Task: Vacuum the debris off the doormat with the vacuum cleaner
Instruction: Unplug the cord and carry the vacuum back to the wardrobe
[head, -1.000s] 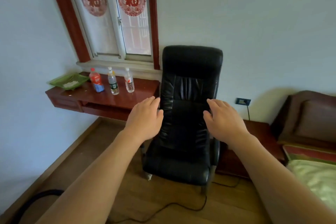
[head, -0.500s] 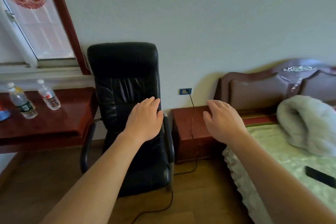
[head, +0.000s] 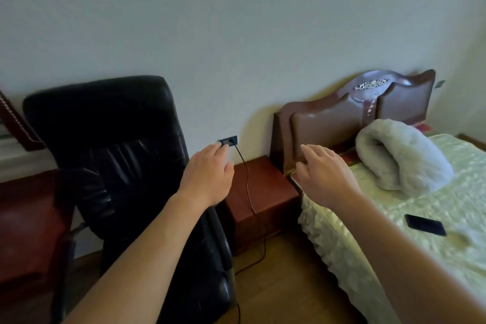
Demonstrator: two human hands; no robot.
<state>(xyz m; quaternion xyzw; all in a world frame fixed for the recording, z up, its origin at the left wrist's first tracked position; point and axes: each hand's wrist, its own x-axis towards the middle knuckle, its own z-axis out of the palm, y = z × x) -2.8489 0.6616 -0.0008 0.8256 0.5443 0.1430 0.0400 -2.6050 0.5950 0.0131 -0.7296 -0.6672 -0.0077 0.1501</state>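
Note:
Neither the doormat nor the vacuum cleaner's body shows in the head view. A black power cord (head: 248,192) runs from a dark wall socket (head: 228,141) down over a brown bedside cabinet (head: 260,192) to the wooden floor. My left hand (head: 207,176) is held out in front of me, fingers straight and relaxed, holding nothing, its fingertips overlapping the socket in the view. My right hand (head: 324,173) is also stretched forward with loose fingers and holds nothing, above the bed's near corner.
A black leather office chair (head: 126,171) stands at the left, against the wall. A bed (head: 410,239) with a pale green cover fills the right, with a grey folded blanket (head: 399,155) and a black phone (head: 425,224) on it. A dark red desk (head: 23,223) sits far left.
The view has swung right: the window, bottles and desk slid out to the left, and the bed, blanket and phone came in. Both hands stay held out and empty.

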